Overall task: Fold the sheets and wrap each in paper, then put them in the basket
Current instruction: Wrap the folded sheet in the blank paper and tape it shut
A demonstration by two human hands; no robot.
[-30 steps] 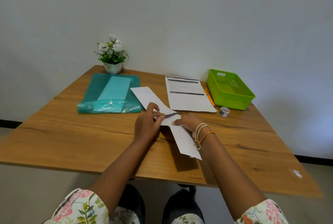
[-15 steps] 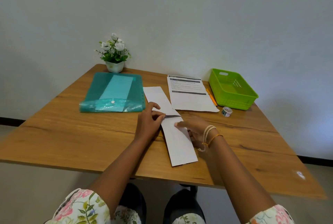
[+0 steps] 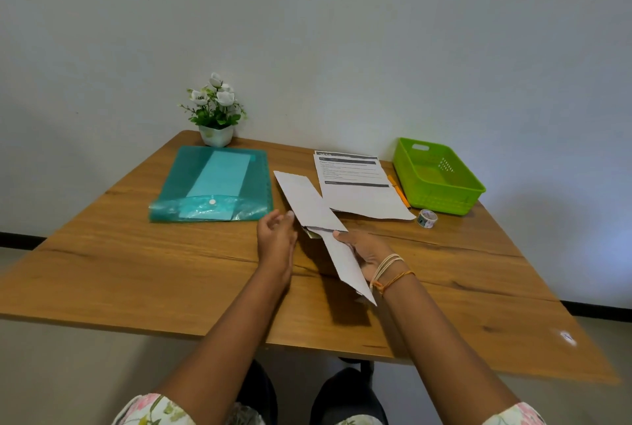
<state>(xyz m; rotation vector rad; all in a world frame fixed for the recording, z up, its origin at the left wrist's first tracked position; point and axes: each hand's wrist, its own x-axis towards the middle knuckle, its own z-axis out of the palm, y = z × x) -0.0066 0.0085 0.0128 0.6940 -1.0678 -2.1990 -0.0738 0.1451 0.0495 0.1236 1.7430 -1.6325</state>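
Observation:
A long folded white sheet (image 3: 309,200) runs from the table's middle toward me, its near half raised off the wood. My right hand (image 3: 367,250) holds that near half from beneath, thumb on top near the fold. My left hand (image 3: 276,240) hovers just left of the sheet, fingers relaxed, their tips close to the paper's edge. A printed sheet (image 3: 359,187) lies flat behind. The green basket (image 3: 441,200) stands at the far right and looks empty.
A teal plastic folder (image 3: 212,185) lies at the left, with a potted white flower (image 3: 215,113) behind it. A roll of tape (image 3: 426,218) sits in front of the basket, an orange pencil (image 3: 398,190) beside the printed sheet. The wooden table (image 3: 136,270) ends near my knees.
My left hand has let go of the folded sheet and drawn a little to the left. My right hand has lifted the near half off the table.

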